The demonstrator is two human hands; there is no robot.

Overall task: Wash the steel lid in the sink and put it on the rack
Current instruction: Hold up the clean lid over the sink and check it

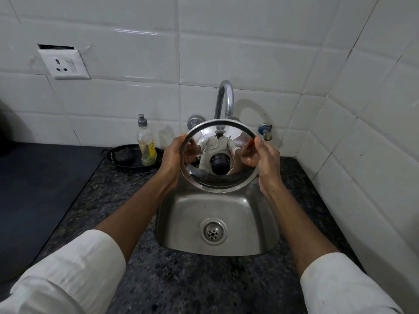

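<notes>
Head view: round mirror-polished steel lid (pixel 218 155), held upright over the small stainless sink (pixel 217 214) beneath the curved chrome tap (pixel 224 100). Left hand (pixel 171 162) and right hand (pixel 266 162) clasp opposite rims. Likely light, rigid, slippery when wet; rim grip suits. Yellow-labelled soap bottle (pixel 146 143): writing illegible.

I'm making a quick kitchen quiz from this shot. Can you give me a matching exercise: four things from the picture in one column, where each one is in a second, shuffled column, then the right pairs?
Things
1. steel lid
2. soap bottle
3. wall socket
4. drain

Places
A. set in the floor of the sink
B. held up by its rim between the left hand and right hand, below the tap
C. on the tiles, upper left
D. standing in the dark tray left of the sink

Pairs: 1-B, 2-D, 3-C, 4-A
</notes>
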